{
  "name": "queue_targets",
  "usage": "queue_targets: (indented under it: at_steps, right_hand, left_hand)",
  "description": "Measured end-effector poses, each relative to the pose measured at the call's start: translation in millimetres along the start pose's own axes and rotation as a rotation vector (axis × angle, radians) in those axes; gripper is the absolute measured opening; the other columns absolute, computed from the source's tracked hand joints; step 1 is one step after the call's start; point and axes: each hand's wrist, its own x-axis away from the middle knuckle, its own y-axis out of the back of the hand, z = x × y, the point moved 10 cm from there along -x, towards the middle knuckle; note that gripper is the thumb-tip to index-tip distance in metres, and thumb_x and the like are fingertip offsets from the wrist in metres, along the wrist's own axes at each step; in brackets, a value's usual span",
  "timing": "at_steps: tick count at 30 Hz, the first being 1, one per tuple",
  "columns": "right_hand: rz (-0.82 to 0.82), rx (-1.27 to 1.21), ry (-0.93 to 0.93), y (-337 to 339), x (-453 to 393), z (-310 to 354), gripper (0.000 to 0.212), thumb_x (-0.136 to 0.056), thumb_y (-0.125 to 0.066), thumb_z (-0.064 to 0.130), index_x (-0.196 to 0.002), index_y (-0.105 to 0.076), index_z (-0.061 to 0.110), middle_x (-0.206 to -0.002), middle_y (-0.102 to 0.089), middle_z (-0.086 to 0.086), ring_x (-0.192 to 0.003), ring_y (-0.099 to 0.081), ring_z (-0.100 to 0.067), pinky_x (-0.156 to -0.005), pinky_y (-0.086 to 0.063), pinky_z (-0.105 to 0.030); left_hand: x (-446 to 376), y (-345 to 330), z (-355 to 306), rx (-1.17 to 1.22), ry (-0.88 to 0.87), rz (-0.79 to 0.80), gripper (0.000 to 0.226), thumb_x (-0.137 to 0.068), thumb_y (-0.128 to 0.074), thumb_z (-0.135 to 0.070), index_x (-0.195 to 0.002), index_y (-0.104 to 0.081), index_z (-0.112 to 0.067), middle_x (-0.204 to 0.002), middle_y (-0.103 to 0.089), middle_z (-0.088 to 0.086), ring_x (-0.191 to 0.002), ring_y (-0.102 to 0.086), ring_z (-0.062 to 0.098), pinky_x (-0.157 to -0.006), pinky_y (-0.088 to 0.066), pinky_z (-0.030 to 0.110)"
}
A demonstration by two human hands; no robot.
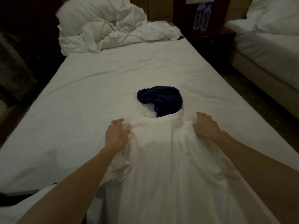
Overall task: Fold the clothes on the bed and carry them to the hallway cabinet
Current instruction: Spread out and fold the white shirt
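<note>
A white garment (163, 159) lies stretched lengthwise on the bed (80, 97), running from the near edge toward the middle. My left hand (115, 135) grips its far left corner and my right hand (206, 126) grips its far right corner, fingers curled into the cloth. Just beyond the garment's far edge sits a crumpled dark blue garment (160, 100), its near part hidden behind the white cloth.
A bunched white duvet and pillows (110, 28) pile up at the head of the bed. A dark nightstand (212, 39) with two water bottles (201, 16) stands at the right, and a second bed (267, 46) beyond it. Dark floor lies on the left.
</note>
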Motion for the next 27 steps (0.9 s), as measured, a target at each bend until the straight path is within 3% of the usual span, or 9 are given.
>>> queue_targets:
  at_steps: [5, 8, 11, 13, 17, 21, 24, 26, 27]
  right_hand:
    - [0.116, -0.027, -0.249, -6, 55, -67, 0.054, -0.083, -0.056, 0.034, -0.130, -0.044, 0.010, -0.129, -0.048, -0.014, -0.123, -0.045, -0.037, -0.103, -0.041, -0.049]
    - [0.110, -0.061, -0.335, -7, 92, -101, 0.051, -0.086, -0.062, 0.042, -0.120, -0.046, 0.008, -0.128, -0.048, -0.016, -0.118, -0.046, -0.037, -0.099, -0.045, -0.044]
    - [0.031, -0.232, -0.345, 0, 117, -113, 0.047, -0.088, -0.065, 0.045, -0.111, -0.057, 0.004, -0.113, -0.062, -0.017, -0.095, -0.059, -0.031, -0.078, -0.048, -0.033]
    - [-0.038, -0.420, -0.304, 11, 123, -108, 0.044, -0.090, -0.066, 0.040, -0.110, -0.062, 0.000, -0.112, -0.065, -0.019, -0.091, -0.058, -0.029, -0.075, -0.045, -0.034]
    - [-0.154, -0.731, -0.255, 51, 126, -80, 0.064, -0.094, -0.061, 0.042, -0.143, -0.044, 0.005, -0.147, -0.045, -0.017, -0.130, -0.046, -0.036, -0.105, -0.040, -0.047]
    - [-0.239, -0.769, -0.162, 86, 116, -31, 0.063, -0.096, -0.058, 0.039, -0.147, -0.039, 0.007, -0.150, -0.042, -0.014, -0.134, -0.042, -0.034, -0.105, -0.038, -0.043]
    - [-0.181, -0.793, -0.141, 74, 106, 15, 0.055, -0.095, -0.058, 0.044, -0.136, -0.052, 0.008, -0.136, -0.054, -0.012, -0.121, -0.054, -0.030, -0.090, -0.044, -0.033]
    - [0.021, -0.946, -0.177, 34, 99, 46, 0.046, -0.092, -0.053, 0.060, -0.103, -0.064, 0.017, -0.102, -0.063, -0.008, -0.087, -0.061, -0.024, -0.070, -0.048, -0.028]
    - [0.148, -1.044, -0.209, 10, 99, 60, 0.054, -0.091, -0.047, 0.068, -0.094, -0.063, 0.017, -0.092, -0.061, -0.006, -0.076, -0.059, -0.022, -0.063, -0.047, -0.027]
  left_hand:
    - [69, 7, 36, -0.256, 0.239, 0.195, 0.072, -0.087, -0.064, -0.049, -0.137, -0.034, -0.007, -0.136, -0.040, 0.016, -0.127, -0.043, 0.036, -0.100, -0.041, 0.046]
    - [107, 13, 54, -0.271, 0.357, 0.251, 0.073, -0.087, -0.061, -0.053, -0.136, -0.036, -0.006, -0.138, -0.036, 0.016, -0.129, -0.039, 0.035, -0.102, -0.039, 0.044]
    - [128, 21, 53, -0.245, 0.338, 0.296, 0.056, -0.093, -0.057, -0.045, -0.131, -0.046, -0.005, -0.135, -0.045, 0.015, -0.125, -0.047, 0.035, -0.099, -0.043, 0.041]
    - [134, 32, 42, -0.237, 0.289, 0.285, 0.036, -0.096, -0.053, -0.032, -0.119, -0.056, -0.003, -0.118, -0.057, 0.012, -0.115, -0.057, 0.033, -0.089, -0.046, 0.035]
    - [124, 60, 42, 0.058, 0.371, 0.112, 0.020, -0.094, -0.055, -0.016, -0.091, -0.067, 0.001, -0.097, -0.069, 0.017, -0.095, -0.065, 0.035, -0.078, -0.049, 0.036]
    - [109, 78, 59, 0.427, 0.491, -0.049, 0.029, -0.097, -0.052, -0.019, -0.075, -0.066, -0.005, -0.085, -0.069, 0.018, -0.082, -0.064, 0.035, -0.074, -0.051, 0.040]
    - [99, 76, 63, 0.560, 0.554, -0.067, 0.022, -0.095, -0.055, -0.011, -0.077, -0.062, 0.000, -0.081, -0.062, 0.018, -0.074, -0.058, 0.032, -0.072, -0.051, 0.046]
    - [93, 68, 64, 0.680, 0.613, -0.030, 0.017, -0.092, -0.052, -0.002, -0.077, -0.056, 0.004, -0.077, -0.057, 0.018, -0.067, -0.054, 0.030, -0.062, -0.048, 0.041]
    - [91, 64, 63, 0.728, 0.639, -0.002, 0.017, -0.092, -0.050, 0.000, -0.076, -0.055, 0.003, -0.075, -0.056, 0.017, -0.063, -0.052, 0.029, -0.057, -0.044, 0.036]
